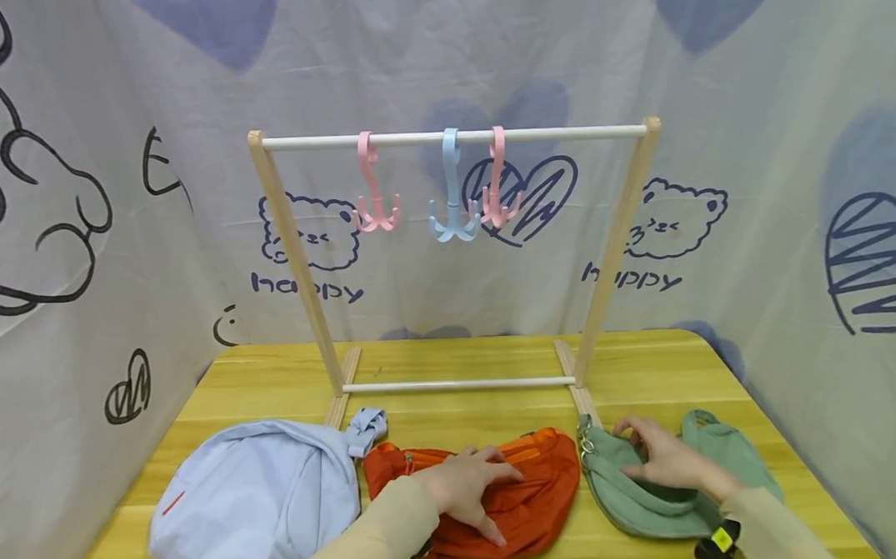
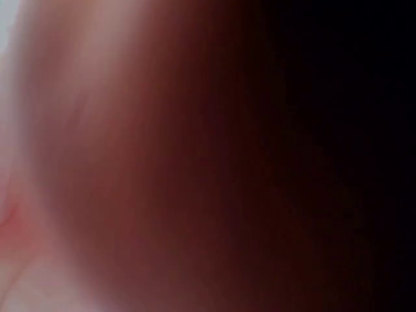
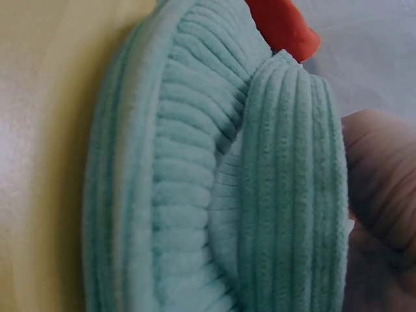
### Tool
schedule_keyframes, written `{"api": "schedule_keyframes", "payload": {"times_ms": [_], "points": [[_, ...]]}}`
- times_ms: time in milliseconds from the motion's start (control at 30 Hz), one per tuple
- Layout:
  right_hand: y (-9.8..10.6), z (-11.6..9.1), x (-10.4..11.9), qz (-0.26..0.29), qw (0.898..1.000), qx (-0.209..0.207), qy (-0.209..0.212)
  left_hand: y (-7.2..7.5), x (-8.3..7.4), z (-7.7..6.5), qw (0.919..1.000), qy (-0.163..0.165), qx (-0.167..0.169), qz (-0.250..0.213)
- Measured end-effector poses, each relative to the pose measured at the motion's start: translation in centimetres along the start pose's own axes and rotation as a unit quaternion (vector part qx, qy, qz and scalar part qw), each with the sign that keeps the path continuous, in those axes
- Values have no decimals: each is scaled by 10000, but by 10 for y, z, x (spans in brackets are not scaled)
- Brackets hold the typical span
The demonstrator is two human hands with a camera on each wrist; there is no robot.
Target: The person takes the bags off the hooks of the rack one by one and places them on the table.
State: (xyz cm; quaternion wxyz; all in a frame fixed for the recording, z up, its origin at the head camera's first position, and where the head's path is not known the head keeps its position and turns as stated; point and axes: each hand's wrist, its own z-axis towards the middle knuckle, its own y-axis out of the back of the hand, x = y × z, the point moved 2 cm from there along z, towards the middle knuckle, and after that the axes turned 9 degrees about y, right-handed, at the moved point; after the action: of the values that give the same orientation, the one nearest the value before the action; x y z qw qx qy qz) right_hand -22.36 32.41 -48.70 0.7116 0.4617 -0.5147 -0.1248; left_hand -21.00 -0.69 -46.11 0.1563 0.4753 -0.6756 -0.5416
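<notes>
A red-orange zippered bag (image 1: 541, 509) lies at the middle of the table's front. My left hand (image 1: 464, 483) is over it with fingers spread, resting on its top. To the right is a green corduroy bag (image 1: 615, 497) with a strap and metal rings at its left end. My right hand (image 1: 669, 457) is at this bag's top, thumb and fingers apart and loosely bent. In the right wrist view the ribbed green strap (image 3: 292, 195) stands beside part of my hand; the fingertips are out of sight. Only blurred skin and darkness fill the left wrist view.
A pale blue bag (image 1: 255, 496) lies at the left. Behind the bags stands a wooden rack (image 1: 309, 277) with a white top bar (image 1: 562, 133). Two pink hooks (image 1: 376, 220) and a light blue hook (image 1: 454, 225) hang from it. Printed cloth (image 1: 434, 305) closes off the back and sides.
</notes>
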Motion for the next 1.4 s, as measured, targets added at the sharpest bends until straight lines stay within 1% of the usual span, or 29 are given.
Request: {"api": "schedule_keyframes", "payload": {"times_ms": [300,533,633,833,1033,1133,1267,1400], "points": [[-1,1,2,117,9996,210,110,1,1,2,9999,48,69,119],[-1,-3,2,179,9994,270,-92,-2,0,0,9999,1,88,109],[1,-3,1,237,9994,258,-55,-2,-1,-1,9999,14,62,115],[3,-2,-1,449,9982,243,-305,0,-3,-3,9996,77,29,277],[3,-2,-1,402,9976,277,-486,0,-5,-4,9992,46,90,398],[4,-1,1,348,9969,278,-653,1,-5,-6,9990,28,96,434],[5,-1,4,299,9952,275,-895,1,-3,-5,9991,-5,133,408],[6,-1,8,338,9934,262,-1061,2,2,-5,9994,-178,232,166]]}}
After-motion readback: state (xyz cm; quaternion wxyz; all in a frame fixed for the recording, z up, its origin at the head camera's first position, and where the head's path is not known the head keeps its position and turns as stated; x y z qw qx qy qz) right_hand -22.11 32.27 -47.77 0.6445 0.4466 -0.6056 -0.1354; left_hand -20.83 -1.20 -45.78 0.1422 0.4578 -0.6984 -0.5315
